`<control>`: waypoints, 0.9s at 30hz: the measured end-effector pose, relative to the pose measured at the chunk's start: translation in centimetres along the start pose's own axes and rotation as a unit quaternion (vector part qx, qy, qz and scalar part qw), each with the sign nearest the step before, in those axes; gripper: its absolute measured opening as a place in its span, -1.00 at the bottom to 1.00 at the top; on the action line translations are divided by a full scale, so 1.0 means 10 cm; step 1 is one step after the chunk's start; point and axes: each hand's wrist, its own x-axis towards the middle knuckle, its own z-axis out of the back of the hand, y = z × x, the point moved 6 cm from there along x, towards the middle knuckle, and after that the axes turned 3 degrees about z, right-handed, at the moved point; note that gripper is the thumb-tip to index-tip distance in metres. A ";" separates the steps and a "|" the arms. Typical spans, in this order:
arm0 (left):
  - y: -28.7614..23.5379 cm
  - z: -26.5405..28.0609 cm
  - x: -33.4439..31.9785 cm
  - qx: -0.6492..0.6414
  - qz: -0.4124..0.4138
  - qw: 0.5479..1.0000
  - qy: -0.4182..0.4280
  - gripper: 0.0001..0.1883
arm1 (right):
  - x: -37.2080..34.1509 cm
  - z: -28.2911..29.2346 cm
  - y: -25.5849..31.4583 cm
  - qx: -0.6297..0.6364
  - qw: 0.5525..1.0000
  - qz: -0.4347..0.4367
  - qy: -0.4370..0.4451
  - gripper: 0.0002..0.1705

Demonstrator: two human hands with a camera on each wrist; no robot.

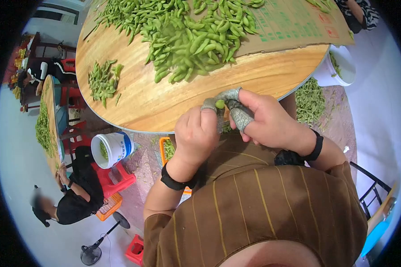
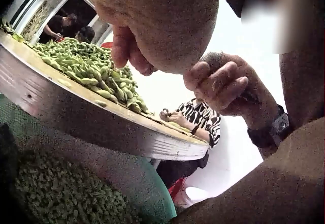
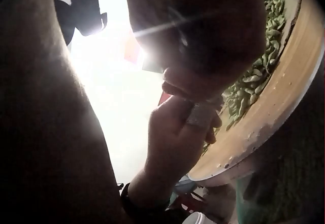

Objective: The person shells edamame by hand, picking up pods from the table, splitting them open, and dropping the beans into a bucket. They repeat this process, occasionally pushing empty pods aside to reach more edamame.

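Note:
Over the near edge of the round wooden table, both hands meet at a small green edamame pod [image 1: 219, 104]; only its rounded green part shows between the fingertips. My left hand [image 1: 195, 131] pinches it, with the other fingers curled in. From the other side my right hand [image 1: 274, 120] pinches at the same spot, thumb and forefinger closing toward the left fingertips. Grey finger covers [image 1: 242, 119] wrap the working fingers of both hands. A big heap of edamame pods [image 1: 187, 44] lies just beyond, and a smaller, darker pile [image 1: 103, 82] sits to the left.
Printed cardboard [image 1: 289, 26] lies under part of the heap on the table [image 1: 138, 104]. White buckets stand left [image 1: 113, 149] and right [image 1: 343, 66] of it. Below the tabletop is a green-rimmed container [image 2: 160, 193] of beans. Another person [image 1: 75, 191] sits at a second table.

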 end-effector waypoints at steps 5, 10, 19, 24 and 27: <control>0.11 -0.10 0.05 -0.225 0.137 0.965 -0.001 -0.94 | 0.06 0.03 0.01 -0.015 0.991 0.125 -0.050 -0.74; 0.25 -0.35 -0.11 -0.727 0.393 0.556 0.089 -0.82 | 0.08 0.07 -0.11 0.081 0.996 0.038 -0.012 -0.71; 0.19 -0.33 -0.24 -0.478 0.303 0.787 0.246 -0.87 | 0.20 0.19 -0.13 -0.242 0.952 0.165 -0.083 -0.75; 0.32 -0.30 -0.37 -0.501 0.388 0.740 0.224 -0.75 | 0.16 0.16 -0.09 -0.371 0.897 0.214 -0.110 -0.77; 0.42 -0.25 -0.43 -0.486 0.400 0.753 0.192 -0.76 | 0.11 0.04 -0.20 -0.369 0.892 0.250 -0.074 -0.79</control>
